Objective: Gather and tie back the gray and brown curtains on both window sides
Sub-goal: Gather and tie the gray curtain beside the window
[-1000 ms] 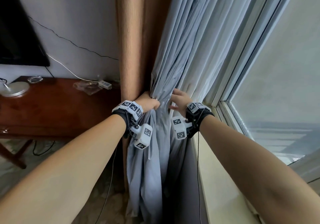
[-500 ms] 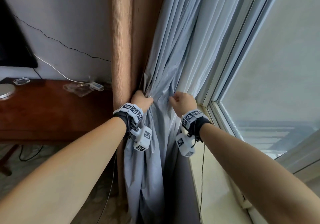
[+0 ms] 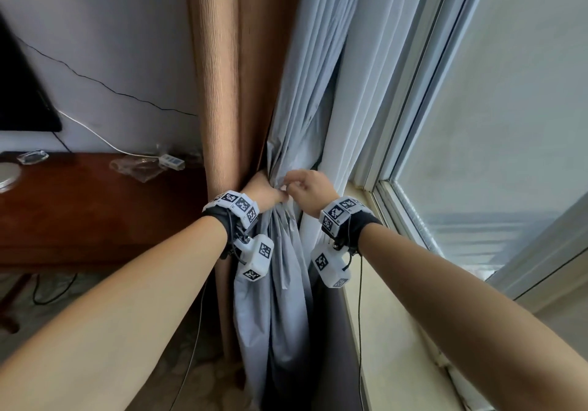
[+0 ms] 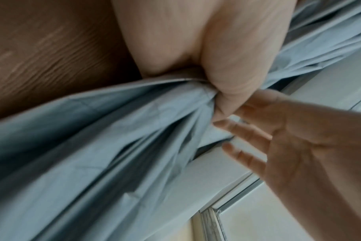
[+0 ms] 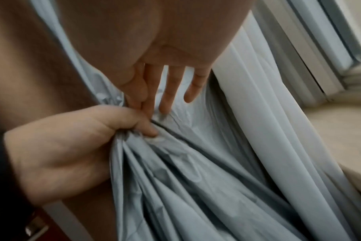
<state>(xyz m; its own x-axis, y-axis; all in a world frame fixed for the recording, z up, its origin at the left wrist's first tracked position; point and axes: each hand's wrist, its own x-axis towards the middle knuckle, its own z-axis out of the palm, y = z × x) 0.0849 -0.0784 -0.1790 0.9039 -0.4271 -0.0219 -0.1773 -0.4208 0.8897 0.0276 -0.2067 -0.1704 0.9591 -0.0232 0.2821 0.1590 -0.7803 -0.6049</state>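
Note:
The gray curtain [image 3: 280, 283] hangs bunched beside the window, and the brown curtain [image 3: 219, 92] hangs straight just left of it. My left hand [image 3: 265, 189] grips the gathered gray folds in a fist at waist height; the left wrist view shows its thumb [image 4: 227, 78] clamped over the gray curtain [image 4: 93, 146], with the brown curtain [image 4: 41, 48] behind. My right hand [image 3: 305, 185] sits right beside it. Its fingers [image 5: 165, 91] are straight and spread, tips touching the gray curtain [image 5: 196, 187] just above the left hand [image 5: 72, 143]. No tie-back is visible.
A dark wooden desk [image 3: 79, 213] stands left of the curtains, with a power strip [image 3: 171, 161] and cables on it and a black screen [image 3: 22, 92] above. The pale window sill [image 3: 391, 331] and window frame [image 3: 423, 108] run along the right.
My right hand has let go of the fold it held, opened its fingers and moved left until it meets the left hand. The left hand keeps its grip on the gray curtain.

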